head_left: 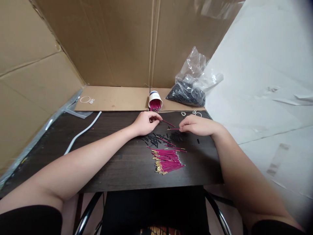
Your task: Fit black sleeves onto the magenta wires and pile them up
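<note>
My left hand point(146, 124) is closed, its fingertips pinching one end of a thin magenta wire point(168, 123) that points right. My right hand point(198, 126) pinches another short magenta wire point(173, 129), which sticks out leftward. The two wires are close but apart. Below the hands lie many small black tubes point(154, 140), with a few loose wires point(168, 143) across them. Nearer the front edge is a bundle of magenta wires point(168, 160) with gold-coloured ends at the left. What the right fingertips cover is too small to make out.
A paper cup point(154, 95) full of magenta wires lies tipped toward me on a cardboard strip point(117, 98). Right of it slumps a clear bag point(187, 93) of black pieces. Rubber bands point(85, 99) and a white tube point(81, 133) are at left. Cardboard walls point(110, 42) enclose the dark table point(117, 176).
</note>
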A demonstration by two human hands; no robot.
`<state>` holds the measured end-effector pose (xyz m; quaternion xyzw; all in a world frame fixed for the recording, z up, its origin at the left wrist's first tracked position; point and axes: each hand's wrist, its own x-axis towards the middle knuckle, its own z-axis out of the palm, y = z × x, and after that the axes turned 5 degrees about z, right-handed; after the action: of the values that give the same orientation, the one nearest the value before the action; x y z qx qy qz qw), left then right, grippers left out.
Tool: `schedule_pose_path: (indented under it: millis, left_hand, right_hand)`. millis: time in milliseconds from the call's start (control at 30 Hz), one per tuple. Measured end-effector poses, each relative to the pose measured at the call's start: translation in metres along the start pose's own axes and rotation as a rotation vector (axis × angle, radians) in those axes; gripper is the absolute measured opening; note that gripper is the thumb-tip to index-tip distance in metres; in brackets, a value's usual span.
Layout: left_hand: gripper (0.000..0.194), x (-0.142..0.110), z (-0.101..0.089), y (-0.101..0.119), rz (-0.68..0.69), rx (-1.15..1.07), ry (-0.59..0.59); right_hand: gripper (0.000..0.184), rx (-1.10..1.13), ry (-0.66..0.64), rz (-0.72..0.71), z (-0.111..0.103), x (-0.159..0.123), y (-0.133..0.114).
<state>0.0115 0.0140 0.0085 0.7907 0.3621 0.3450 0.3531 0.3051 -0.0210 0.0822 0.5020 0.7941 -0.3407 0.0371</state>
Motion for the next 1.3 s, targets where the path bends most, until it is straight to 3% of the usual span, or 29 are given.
schedule_pose_path:
  millis: [200,467,800,1000,1067,1133,1233,1300]
  left_hand:
    - [0.022,-0.002,0.002,-0.002,0.148,0.149,-0.016]
    - [0.014,-0.004,0.004,-0.005,0.243,0.188,-0.029]
    - [0.012,-0.004,0.002,0.002,0.139,0.126,-0.005]
    - [0.011,0.000,0.001,0.003,-0.024,-0.134,0.006]
    - [0.013,0.002,0.001,0.001,-0.079,-0.263,0.007]
    - [0.012,0.005,0.001,-0.001,-0.101,-0.345,0.024]
    - [0.011,0.008,0.000,-0.003,-0.106,-0.391,0.058]
    - [0.012,0.008,-0.002,-0.003,-0.117,-0.407,0.064]
  right_hand:
    - [0.033,0.008,0.020,0.112,-0.006,0.002,0.010]
    - [0.030,-0.142,-0.027,0.209,0.001,0.008,-0.001]
    - [0.030,-0.295,0.006,0.157,0.016,0.005,-0.019]
    - [0.035,-0.211,-0.009,0.030,0.018,0.002,-0.017]
    - [0.039,-0.100,0.048,-0.071,0.017,0.005,-0.012]
    - [0.043,0.027,0.201,-0.142,0.018,0.010,-0.008]
    - [0.047,0.153,0.441,-0.160,0.024,0.018,-0.006]
    - [0.046,0.170,0.517,-0.179,0.029,0.023,-0.007]
